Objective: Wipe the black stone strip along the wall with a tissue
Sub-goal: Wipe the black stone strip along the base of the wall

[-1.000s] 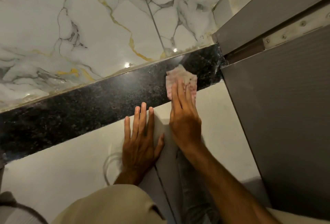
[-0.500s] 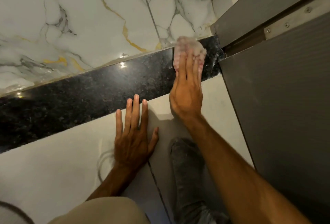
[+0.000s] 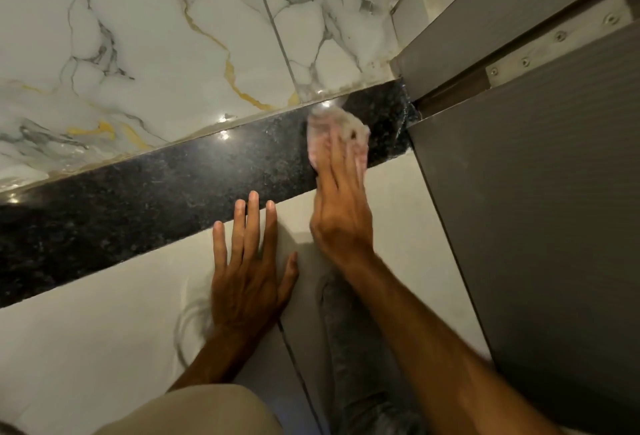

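Note:
The black stone strip (image 3: 145, 206) runs diagonally along the foot of the marble wall, from lower left to upper right. My right hand (image 3: 341, 213) presses a crumpled pinkish tissue (image 3: 329, 129) flat onto the strip near its right end, fingers laid over the tissue; hand and tissue are motion-blurred. My left hand (image 3: 247, 272) lies flat on the pale floor tile just below the strip, fingers spread, with its fingertips at the strip's lower edge, holding nothing.
White marble wall tiles (image 3: 156, 46) with gold and grey veins rise above the strip. A grey door panel (image 3: 540, 209) and its frame close off the right side. My grey trouser leg (image 3: 353, 348) lies on the pale floor tiles (image 3: 90, 348).
My right hand pushed the tissue up across the strip towards the wall, then slid it back down a little. The left hand stayed planted on the floor.

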